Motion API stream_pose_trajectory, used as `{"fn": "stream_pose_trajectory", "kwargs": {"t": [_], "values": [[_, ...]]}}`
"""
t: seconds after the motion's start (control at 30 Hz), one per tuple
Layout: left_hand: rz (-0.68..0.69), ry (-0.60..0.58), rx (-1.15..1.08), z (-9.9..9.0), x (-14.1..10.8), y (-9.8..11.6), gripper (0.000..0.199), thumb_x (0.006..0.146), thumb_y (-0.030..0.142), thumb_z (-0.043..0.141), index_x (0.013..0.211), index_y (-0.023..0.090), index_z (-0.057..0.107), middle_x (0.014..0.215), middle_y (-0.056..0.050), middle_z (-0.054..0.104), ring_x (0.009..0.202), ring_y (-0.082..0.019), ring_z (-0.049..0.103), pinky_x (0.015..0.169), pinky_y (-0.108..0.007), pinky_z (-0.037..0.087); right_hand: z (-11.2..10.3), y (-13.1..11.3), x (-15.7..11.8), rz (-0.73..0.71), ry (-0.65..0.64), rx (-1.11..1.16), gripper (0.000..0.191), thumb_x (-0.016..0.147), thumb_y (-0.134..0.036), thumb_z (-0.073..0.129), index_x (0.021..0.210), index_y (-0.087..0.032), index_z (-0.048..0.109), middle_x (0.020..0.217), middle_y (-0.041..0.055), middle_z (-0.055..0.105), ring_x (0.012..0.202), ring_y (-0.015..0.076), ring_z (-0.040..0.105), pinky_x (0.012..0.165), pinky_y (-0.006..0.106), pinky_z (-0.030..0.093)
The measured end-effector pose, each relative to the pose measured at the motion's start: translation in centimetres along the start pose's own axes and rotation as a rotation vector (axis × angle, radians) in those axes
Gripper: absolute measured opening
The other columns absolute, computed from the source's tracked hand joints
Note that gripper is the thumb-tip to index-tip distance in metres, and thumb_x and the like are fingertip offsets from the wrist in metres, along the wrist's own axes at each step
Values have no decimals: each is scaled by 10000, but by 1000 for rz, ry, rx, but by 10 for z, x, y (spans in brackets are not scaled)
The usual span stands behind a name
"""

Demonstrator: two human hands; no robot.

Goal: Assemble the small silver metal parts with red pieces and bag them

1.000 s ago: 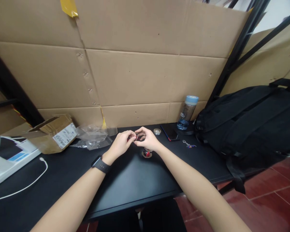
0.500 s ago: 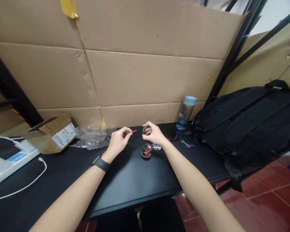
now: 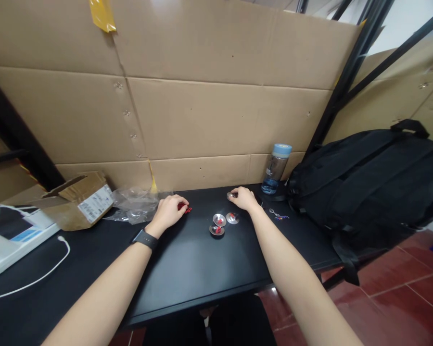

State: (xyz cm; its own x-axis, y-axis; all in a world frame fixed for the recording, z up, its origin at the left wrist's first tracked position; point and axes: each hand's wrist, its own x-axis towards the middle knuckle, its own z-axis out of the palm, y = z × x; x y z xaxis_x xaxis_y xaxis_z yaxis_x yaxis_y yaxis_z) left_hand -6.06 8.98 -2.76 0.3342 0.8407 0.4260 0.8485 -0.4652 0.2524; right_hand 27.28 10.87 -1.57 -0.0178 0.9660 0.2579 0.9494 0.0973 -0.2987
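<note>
My left hand (image 3: 171, 211), with a dark watch on the wrist, rests low over the black table, its fingers closed on a red cord (image 3: 189, 210) whose end sticks out to the right. Farther back on the right, my right hand (image 3: 244, 197) pinches the edge of a small silvery finger cymbal (image 3: 232, 196) at table level. Between the hands and nearer to me lie three more small cup-shaped metal cymbals: one at the front (image 3: 217, 230), one behind it (image 3: 219, 220) and one to the right (image 3: 233, 218). Each has a bit of red at its middle.
An opened cardboard box (image 3: 82, 199) and a clear plastic bag (image 3: 135, 202) lie at the left, near a white power strip (image 3: 29, 245) with a cable. On the right are a water bottle (image 3: 276, 169), a keyring (image 3: 279, 215) and a black backpack (image 3: 368, 187). Cardboard (image 3: 202, 120) walls the back.
My hands have moved apart. The right one has carried the cymbal right and down to the table; the left has drawn back left and lowered with the red cord.
</note>
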Motion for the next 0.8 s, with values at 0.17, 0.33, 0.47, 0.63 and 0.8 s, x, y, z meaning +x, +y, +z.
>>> {"fn": "stream_pose_trajectory", "kwargs": {"t": [0.17, 0.33, 0.47, 0.63, 0.8], "values": [[78, -43, -89, -5, -6, 33, 240, 932, 329, 516, 1028, 274, 729, 1153, -44, 711, 1043, -237, 619, 926, -383, 444, -7, -6, -4, -14, -17, -34, 310, 864, -442, 621, 1078, -260, 753, 1152, 94, 722, 1093, 289, 635, 903, 383, 444], [390, -192, -225, -5, -20, 87, 338, 1024, 311, 401, 1241, 347, 657, 1310, -24, 664, 1192, -206, 571, 1005, -391, 381, -8, -11, -6, -35, 40, -35, 302, 863, -379, 621, 1110, -247, 735, 1202, 123, 679, 1120, 317, 599, 926, 434, 433], [463, -295, -190, -4, -27, 102, 375, 1050, 315, 341, 1288, 372, 625, 1375, -19, 633, 1208, -207, 564, 947, -375, 377, -7, -13, -7, -52, 34, -31, 312, 843, -345, 632, 1125, -246, 719, 1213, 119, 662, 1127, 326, 582, 937, 458, 423], [414, -309, -154, -1, -26, 91, 396, 1046, 383, 348, 1377, 374, 566, 1370, -42, 633, 1201, -235, 543, 982, -405, 368, -8, -15, -8, -60, 21, -26, 323, 833, -321, 637, 1138, -242, 708, 1223, 124, 646, 1139, 337, 566, 949, 484, 408], [415, -263, -15, 1, -26, 90, 389, 1025, 326, 380, 1349, 353, 593, 1243, -72, 658, 1106, -249, 540, 940, -409, 368, -9, -20, -10, -77, 10, -21, 336, 834, -325, 641, 1155, -244, 695, 1234, 124, 631, 1159, 344, 549, 959, 500, 399]]}}
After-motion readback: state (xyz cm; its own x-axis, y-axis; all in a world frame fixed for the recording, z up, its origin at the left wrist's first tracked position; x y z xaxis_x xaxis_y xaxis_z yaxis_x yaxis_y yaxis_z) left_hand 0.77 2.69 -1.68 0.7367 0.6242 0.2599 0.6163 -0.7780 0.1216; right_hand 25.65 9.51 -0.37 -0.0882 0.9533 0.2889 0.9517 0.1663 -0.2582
